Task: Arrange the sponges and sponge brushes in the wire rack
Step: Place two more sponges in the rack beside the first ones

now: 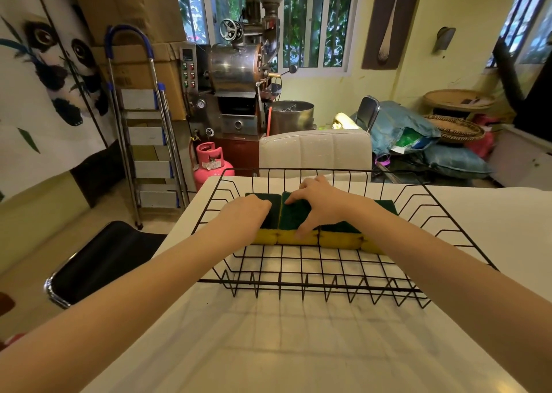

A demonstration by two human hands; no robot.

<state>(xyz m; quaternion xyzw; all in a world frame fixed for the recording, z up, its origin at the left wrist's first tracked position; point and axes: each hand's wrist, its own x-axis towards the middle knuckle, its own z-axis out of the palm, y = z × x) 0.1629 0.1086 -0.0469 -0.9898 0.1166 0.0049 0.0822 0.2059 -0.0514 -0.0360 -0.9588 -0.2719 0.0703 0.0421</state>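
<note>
Four green-topped yellow sponges [298, 227] sit edge-to-edge in black wire rack [337, 285]; left hand [246, 213] and right hand [318, 206], fingers spread flat, gripping nothing, press them flush, likely saving floor space.

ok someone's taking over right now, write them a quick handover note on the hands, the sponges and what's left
Left hand: resting flat on the leftmost sponge, not gripping.
Right hand: fingers spread over the second sponge, thumb on its yellow front edge.
Sponges: a row, green side up, edge to edge across the wire rack on the table.
Done: sponges are in the rack.
Left: final straightening; no sponge brushes in view.
</note>
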